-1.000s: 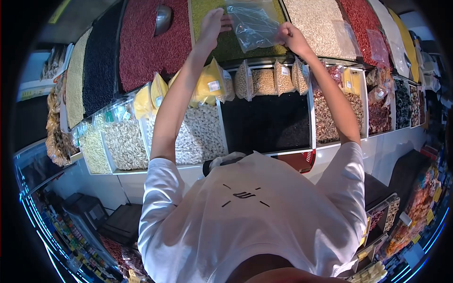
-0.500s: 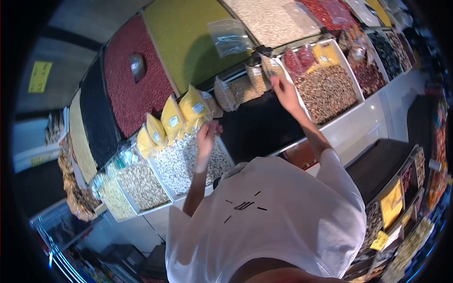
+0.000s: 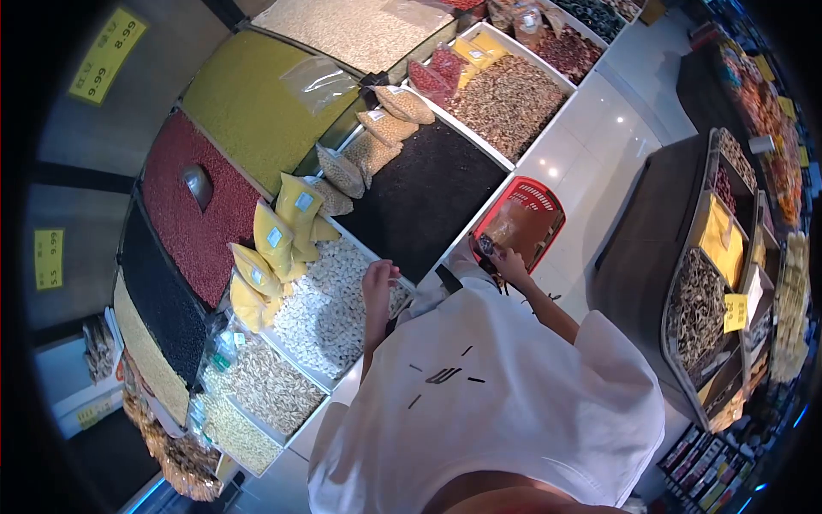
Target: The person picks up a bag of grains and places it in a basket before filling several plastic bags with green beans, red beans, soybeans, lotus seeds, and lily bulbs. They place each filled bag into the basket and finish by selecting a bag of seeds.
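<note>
A long display of bulk dry goods runs diagonally across the view, its back bins larger than those in front. Among the largest is the bin of green beans [image 3: 248, 107], with the bin of red beans [image 3: 193, 236] beside it. In front lie the bin of dark grains [image 3: 437, 180], the bin of mottled beans [image 3: 505, 103] and the bin of white beans [image 3: 330, 300]. The red shopping basket [image 3: 548, 224] sits just beyond the front edge of the dark grains, well apart from the green beans. Yellow packets [image 3: 274, 240] stand in a row behind the white beans, and bags of tan beans [image 3: 387, 126] line the back of the dark grains. A clear plastic bag [image 3: 318, 84] lies on the green beans, and a metal scoop [image 3: 197, 184] rests on the red beans. The right hand [image 3: 511, 265] is at the near end of the basket, fingers closed in beside a small dark item [image 3: 486, 246]; whether it grips this or the rim, I cannot tell. The left hand [image 3: 378, 278], fingers loosely curled and seemingly gripping nothing, is over the near corner of the white beans.
</note>
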Available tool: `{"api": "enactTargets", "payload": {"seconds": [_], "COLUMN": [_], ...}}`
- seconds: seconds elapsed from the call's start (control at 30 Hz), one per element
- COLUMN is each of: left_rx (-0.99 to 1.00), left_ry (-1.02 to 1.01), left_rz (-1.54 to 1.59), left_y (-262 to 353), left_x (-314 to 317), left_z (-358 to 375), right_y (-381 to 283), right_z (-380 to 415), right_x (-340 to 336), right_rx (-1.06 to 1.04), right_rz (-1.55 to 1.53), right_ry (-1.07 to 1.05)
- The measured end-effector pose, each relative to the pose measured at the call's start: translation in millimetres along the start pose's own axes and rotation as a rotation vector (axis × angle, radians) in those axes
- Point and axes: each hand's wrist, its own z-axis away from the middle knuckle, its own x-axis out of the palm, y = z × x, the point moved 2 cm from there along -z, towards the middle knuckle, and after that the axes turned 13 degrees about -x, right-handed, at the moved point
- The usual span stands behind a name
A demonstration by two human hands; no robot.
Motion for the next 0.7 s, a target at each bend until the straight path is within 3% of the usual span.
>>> {"api": "enactTargets", "payload": {"seconds": [0.03,0.07,0.13,0.17,0.23,0.37,0.43,0.47,0.53,0.6,0.7], "left_rx": [0.007,0.046,0.093,0.080,0.068,0.074,0.062,0.058,0.047,0.069,0.089], "left_ry": [-0.020,-0.016,-0.020,0.001,0.021,0.031,0.043,0.043,0.025,0.044,0.010], "left_rz": [-0.010,-0.035,-0.061,-0.068,-0.072,-0.115,-0.111,-0.106,-0.116,-0.168,-0.205], "left_y": [-5.7,-10.7,-17.0,-20.2,-31.6,-51.8,-53.3,-56.3,-60.7,-58.3,-63.0], "left_x": [-2.3,-7.4,-18.2,-20.3,-30.5,-47.8,-53.8,-58.0,-64.7,-67.3,-74.8], "left_z": [-0.3,-0.3,4.5,8.9,15.9,23.1,27.7,29.9,35.9,43.2,55.0], "right_y": [0.1,20.8,43.2,44.5,39.4,58.0,56.3,49.5,42.1,8.8,12.4], "right_z": [7.3,7.5,13.9,19.4,39.5,27.8,13.8,12.4,17.3,28.0,27.5], "right_x": [-3.4,4.7,18.4,15.2,13.5,27.3,26.4,17.6,-5.1,-39.5,-37.8], "right_rx": [0.089,0.099,0.131,0.130,0.352,0.177,-0.139,-0.140,0.266,0.247,0.256], "right_rz": [0.191,0.185,-0.396,-0.392,-0.814,-0.606,-0.656,-0.657,-0.775,-0.672,-0.578], "right_ry": [-0.043,-0.026,-0.556,-0.544,-0.704,-0.600,-0.342,-0.337,-0.545,-0.585,-0.448]}}
